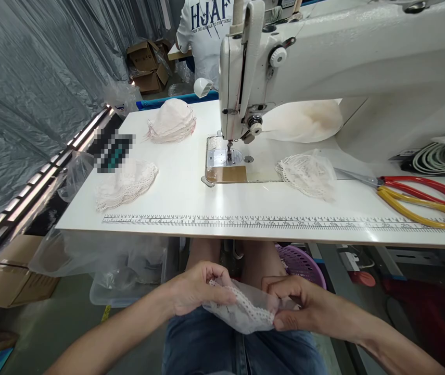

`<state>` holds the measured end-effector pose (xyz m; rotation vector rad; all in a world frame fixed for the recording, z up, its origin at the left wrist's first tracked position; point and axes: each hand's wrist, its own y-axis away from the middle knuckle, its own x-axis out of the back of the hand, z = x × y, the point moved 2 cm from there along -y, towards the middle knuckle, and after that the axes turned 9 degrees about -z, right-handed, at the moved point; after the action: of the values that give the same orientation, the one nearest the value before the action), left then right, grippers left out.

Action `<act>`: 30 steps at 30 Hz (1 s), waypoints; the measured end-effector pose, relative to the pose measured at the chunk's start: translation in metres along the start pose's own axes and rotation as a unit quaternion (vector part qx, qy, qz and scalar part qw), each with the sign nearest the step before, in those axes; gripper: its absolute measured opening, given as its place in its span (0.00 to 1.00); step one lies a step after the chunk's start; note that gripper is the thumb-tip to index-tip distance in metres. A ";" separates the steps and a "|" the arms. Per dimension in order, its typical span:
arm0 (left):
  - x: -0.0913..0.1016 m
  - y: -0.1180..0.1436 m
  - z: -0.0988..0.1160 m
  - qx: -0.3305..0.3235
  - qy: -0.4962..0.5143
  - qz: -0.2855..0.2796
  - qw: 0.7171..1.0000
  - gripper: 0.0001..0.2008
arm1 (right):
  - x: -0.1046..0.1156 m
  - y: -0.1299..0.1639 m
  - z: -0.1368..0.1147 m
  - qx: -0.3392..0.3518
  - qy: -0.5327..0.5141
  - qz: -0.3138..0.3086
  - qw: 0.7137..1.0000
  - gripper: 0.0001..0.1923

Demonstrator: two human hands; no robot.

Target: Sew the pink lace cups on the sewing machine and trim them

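Over my lap, below the table edge, a white lace-trimmed fabric piece [245, 312] is stretched between both hands. My left hand [202, 289] pinches its left end, thumb on top near the scalloped lace. At the right end, my right hand [296, 302] grips the fabric between thumb and fingers. Part of the cloth is hidden behind the fingers. On the table beyond stands a white sewing machine [241, 78], its needle over the metal plate. Similar lace pieces [308, 174] lie right of the needle, and another lace stack [128, 185] lies at the left.
Scissors [421, 198] with red and yellow handles lie at the right. A pale fabric stack [173, 121] sits at the back left. A printed ruler [245, 223] runs along the table's front. Below are a purple basket [302, 263] and a plastic bin [128, 286]. Another person [206, 41] sits beyond.
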<state>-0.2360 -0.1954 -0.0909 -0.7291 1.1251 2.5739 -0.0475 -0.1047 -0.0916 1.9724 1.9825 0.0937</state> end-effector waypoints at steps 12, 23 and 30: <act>0.002 0.001 -0.004 -0.008 0.017 -0.001 1.000 0.18 | -0.008 -0.007 0.005 0.021 -0.052 0.027 0.998 0.14; -0.003 -0.001 -0.005 0.005 -0.018 0.003 1.000 0.19 | -0.011 -0.007 0.005 0.024 -0.044 0.017 0.999 0.12; -0.006 -0.004 -0.003 -0.026 -0.077 -0.047 0.996 0.16 | -0.012 0.000 0.007 -0.033 -0.008 0.030 0.999 0.17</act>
<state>-0.2281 -0.1952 -0.0916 -0.5690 0.9570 2.5382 -0.0455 -0.1177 -0.0963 1.9857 1.8858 0.1569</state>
